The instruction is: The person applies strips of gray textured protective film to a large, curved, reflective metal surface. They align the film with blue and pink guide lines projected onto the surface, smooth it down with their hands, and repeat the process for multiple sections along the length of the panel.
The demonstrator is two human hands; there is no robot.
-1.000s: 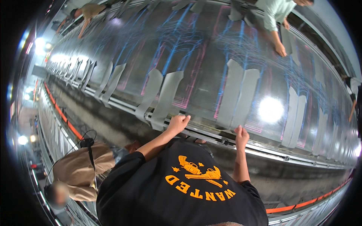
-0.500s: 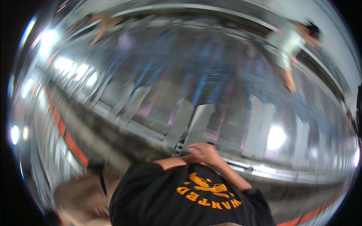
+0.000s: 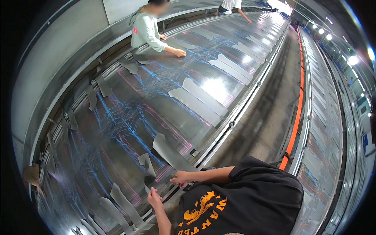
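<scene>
My left hand (image 3: pixel 155 196) pinches the near end of a grey fabric panel (image 3: pixel 145 161). The panel is partly raised and curls over, showing a darker side. My right hand (image 3: pixel 181 178) is at the table's near edge with fingers bent together; whatever may be between them is too small to make out. Beside it, another long grey panel (image 3: pixel 172 153) lies flat, its near end close to my right wrist. Blue and pink outlines mark the shiny table (image 3: pixel 129 172) beneath the panels.
More grey panels (image 3: pixel 197 105) lie in pairs along the long table. A metal rail (image 3: pixel 229 131) edges its near side. Across the table, a person in a pale green top (image 3: pixel 147 33) reaches over it. An orange strip (image 3: pixel 299 105) runs along a parallel table at right.
My view has swung round, bringing the aisle to the right. My hands, together at the table's edge before, are now apart, and the left has taken hold of a grey fabric panel.
</scene>
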